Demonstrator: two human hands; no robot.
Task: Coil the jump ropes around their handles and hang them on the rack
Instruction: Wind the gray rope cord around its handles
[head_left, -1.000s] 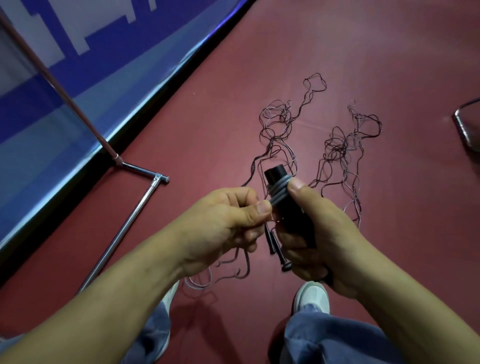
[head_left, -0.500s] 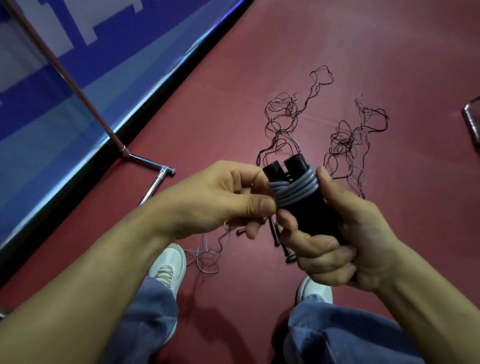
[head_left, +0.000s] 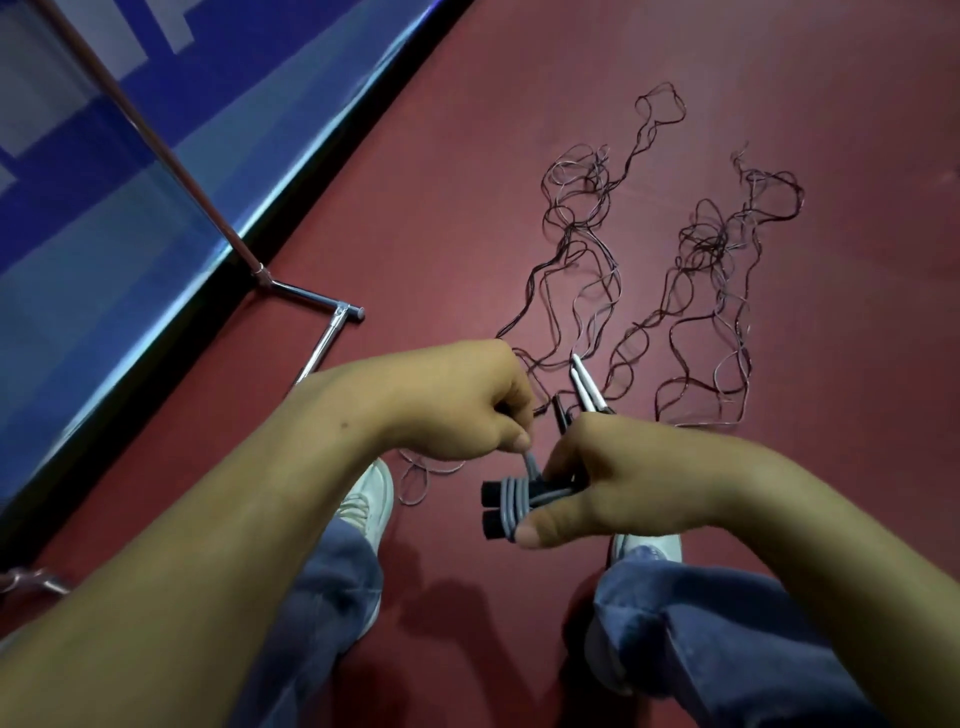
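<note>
My right hand (head_left: 628, 478) grips a pair of black jump rope handles (head_left: 491, 510), held sideways with their ends pointing left. Several turns of grey rope (head_left: 511, 506) wrap the pair near those ends. My left hand (head_left: 457, 400) pinches the free grey rope just above the coil. Two more thin ropes lie tangled on the red floor: one pile (head_left: 582, 234) ahead and one (head_left: 722, 291) to the right. Their handles (head_left: 587, 387) lie on the floor just beyond my right hand. The rack's chrome foot (head_left: 311, 301) and slanted pole (head_left: 156, 140) stand at the left.
A blue and white banner (head_left: 104, 208) runs along the left with a black strip at the floor. My two white shoes (head_left: 371, 499) and blue jeans (head_left: 727, 639) fill the bottom. Another chrome piece (head_left: 31, 582) shows at the lower left edge.
My right hand has turned the handles from upright to sideways and lowered them. My left hand moved over and down, still pinching the grey rope. The view tilted lower.
</note>
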